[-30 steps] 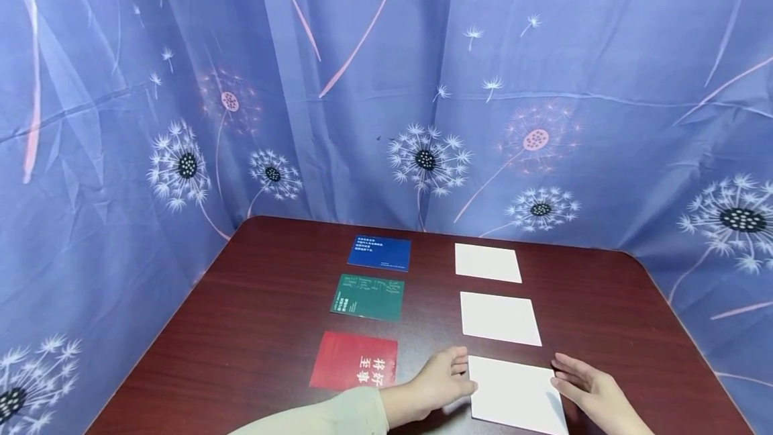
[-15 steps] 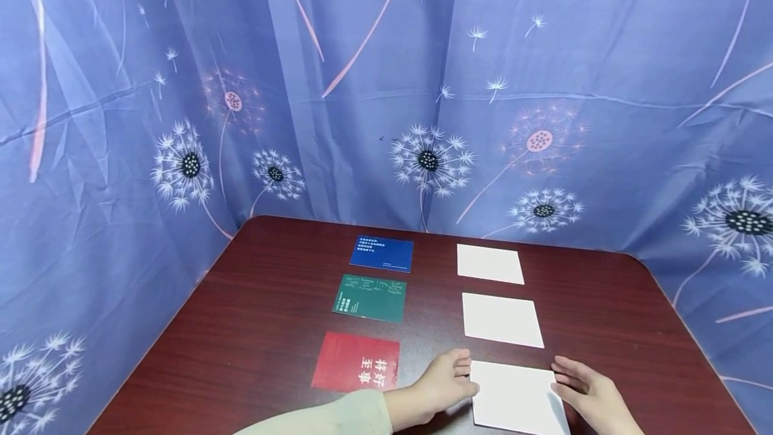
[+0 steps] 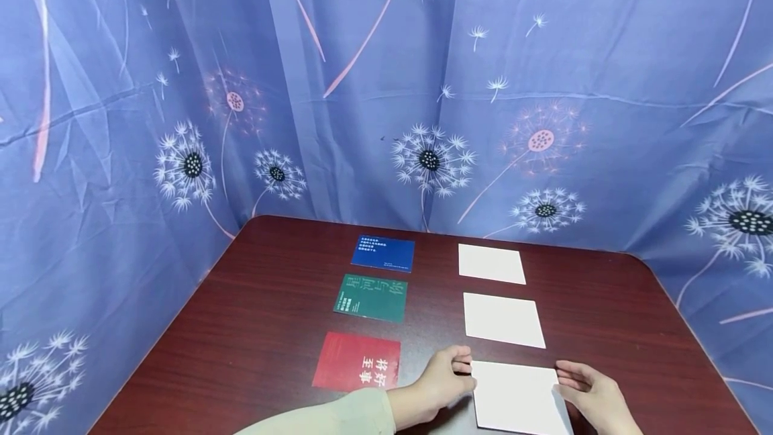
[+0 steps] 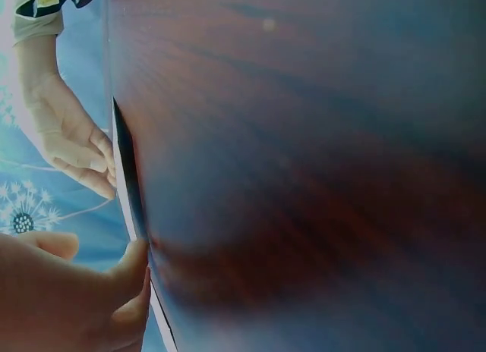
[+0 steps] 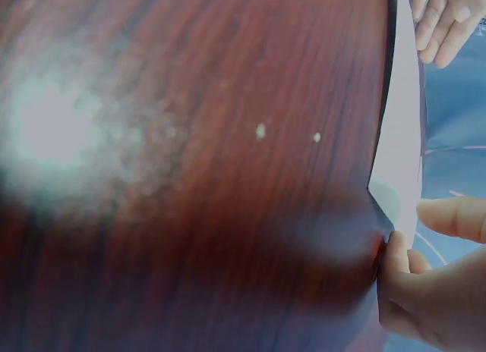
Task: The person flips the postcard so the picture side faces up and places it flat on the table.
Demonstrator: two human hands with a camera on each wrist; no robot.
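A plain white card (image 3: 519,398) lies level, close over the near right part of the table, between my two hands. My left hand (image 3: 437,381) holds its left edge, thumb tip over the border and fingers gently bent at the side. At the opposite edge my right hand (image 3: 594,398) grips it in the same way, its thumb reaching the border. A dark band shows under the white card (image 4: 121,174) in the left wrist view. Seen from the right wrist, one corner of the white card (image 5: 399,139) is beside my fingertips.
Two more white cards, a middle one (image 3: 504,319) and a far one (image 3: 491,264), lie in line beyond. Left of them are a red card (image 3: 350,358), a green card (image 3: 370,297) and a blue card (image 3: 383,254). A blue dandelion-print curtain (image 3: 362,119) surrounds the dark red wooden table (image 3: 241,327).
The near white card has turned slightly, its far left corner coming a little nearer to me. Both hands stay at its edges with small shifts. The other cards keep their places.
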